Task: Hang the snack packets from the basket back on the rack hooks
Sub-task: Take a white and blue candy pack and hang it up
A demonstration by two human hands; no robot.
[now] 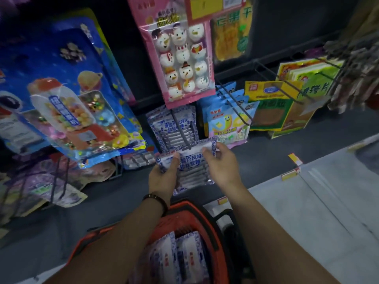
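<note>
The rack [266,58] carries rows of hanging snacks. The orange basket [207,220] below it holds more blue-and-white packets [184,255]. One such held packet [190,162] sits at a hook's tip, with the left hand [164,177] and right hand [223,162] pinching its edges. Hanging is the step in hand. Next, its hole likely needs threading along the hook [185,134].

A dark rack [287,27] fills the upper frame. Its centre wire hook [185,130] carries blue-and-white packets [164,126], with a pink snowman packet [180,58] hanging above and yellow-green packets [287,103] on hooks at right. At bottom centre an orange basket [205,218] on the floor [328,212] holds more blue-and-white packs [184,255].
</note>
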